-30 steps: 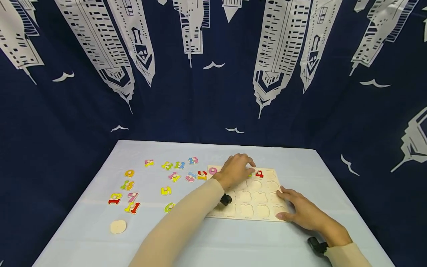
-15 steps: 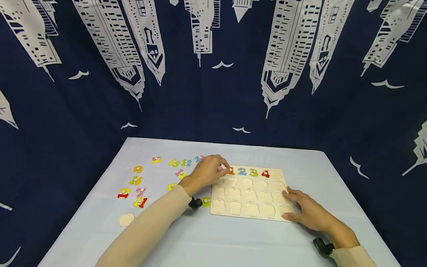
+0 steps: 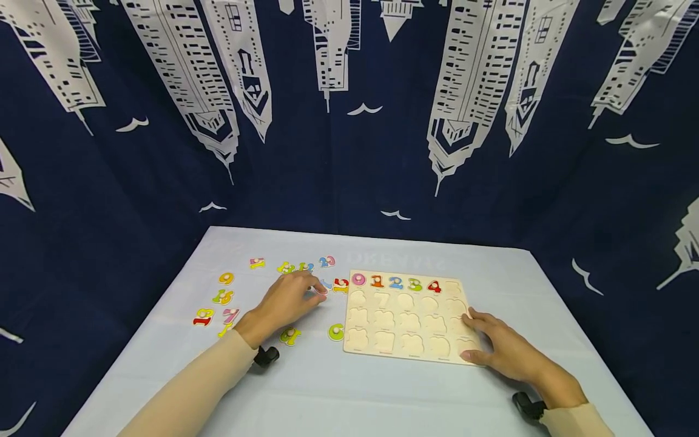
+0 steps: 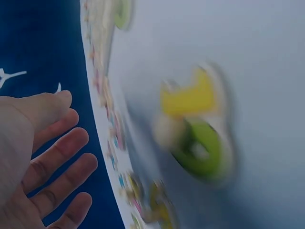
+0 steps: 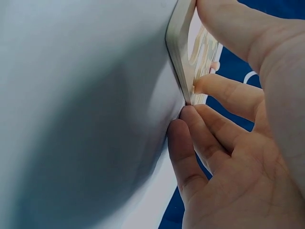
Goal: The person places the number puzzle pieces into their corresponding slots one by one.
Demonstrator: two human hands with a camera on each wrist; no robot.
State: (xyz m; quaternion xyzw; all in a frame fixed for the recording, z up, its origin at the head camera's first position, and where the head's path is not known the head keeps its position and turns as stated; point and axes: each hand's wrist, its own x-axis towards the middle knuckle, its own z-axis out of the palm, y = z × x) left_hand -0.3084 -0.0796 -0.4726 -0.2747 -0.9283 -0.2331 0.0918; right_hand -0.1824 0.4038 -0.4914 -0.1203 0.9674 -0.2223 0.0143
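Note:
My left hand (image 3: 286,300) hovers over the loose number pieces left of the board, its fingers relaxed with nothing between them. In the left wrist view, its fingertips (image 4: 78,138) are apart from a yellow and green number piece (image 4: 193,100). A wooden number puzzle board (image 3: 395,315) carries 0, 1, 2, 3 and 4 in its top row; the other recesses show bare wood. My right hand (image 3: 508,349) rests on the board's right edge. Up close, the thumb (image 5: 238,24) and index finger touch the top face, while other fingers lie along the side.
Several number pieces lie scattered to the left, including a yellow 9 (image 3: 226,278), a red and yellow 18 (image 3: 203,317), a pink 7 (image 3: 231,315) and a green 6 (image 3: 336,331) beside the board. A dark blue patterned cloth (image 3: 327,164) hangs behind the white table (image 3: 415,394).
My left hand has moved left, from the board's top row past the 0 to above the loose pieces. The right hand stays on the board's edge. The head view has shifted slightly.

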